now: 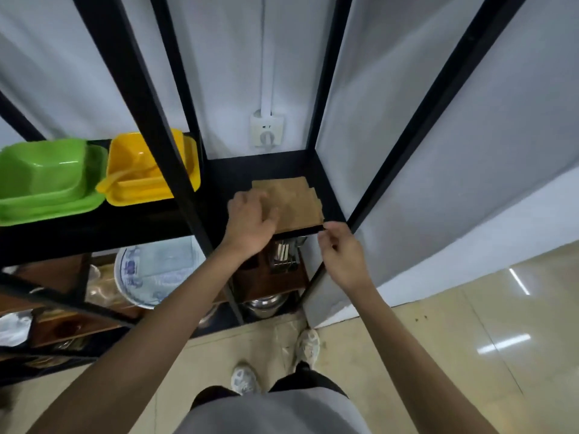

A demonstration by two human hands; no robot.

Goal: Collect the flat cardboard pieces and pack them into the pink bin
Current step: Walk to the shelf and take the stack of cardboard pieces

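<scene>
A stack of flat brown cardboard pieces lies on the black shelf, near its right front corner. My left hand rests on the stack's left side, fingers curled over its left edge and thumb on top. My right hand is at the stack's front right corner, fingertips pinched against the cardboard's edge at the shelf lip. The pink bin is not in view.
A green bin and a yellow bin sit on the same shelf to the left. Black rack posts frame the compartment. A wall socket is behind. Lower shelves hold a blue-patterned plate and metal pots. Tiled floor lies below.
</scene>
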